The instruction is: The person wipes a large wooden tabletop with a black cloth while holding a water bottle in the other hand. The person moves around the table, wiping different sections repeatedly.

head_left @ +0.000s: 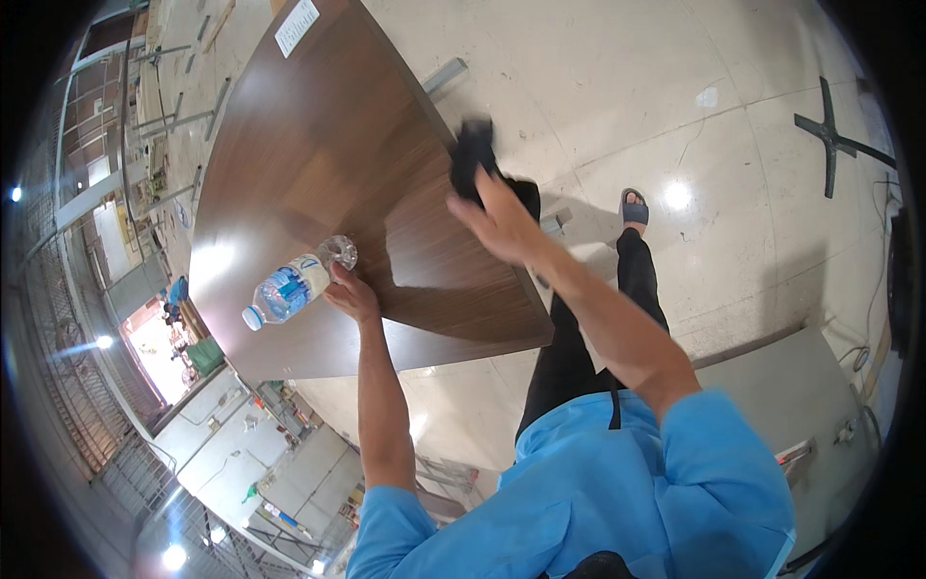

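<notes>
My left hand (352, 294) grips the base of a clear plastic water bottle (294, 285) with a blue and white label and a blue cap, lying tilted over the brown wooden table (318, 145). My right hand (502, 222) holds a dark black cloth (475, 154) against the table's right edge. The cloth is blurred and bunched at my fingertips. Both forearms come up from my blue shirt at the bottom.
A white paper label (297, 26) lies at the table's far end. A black cross-shaped metal base (831, 135) stands on the pale tiled floor at the right. A grey cabinet (810, 405) is at the lower right. Metal racks and frames line the left side.
</notes>
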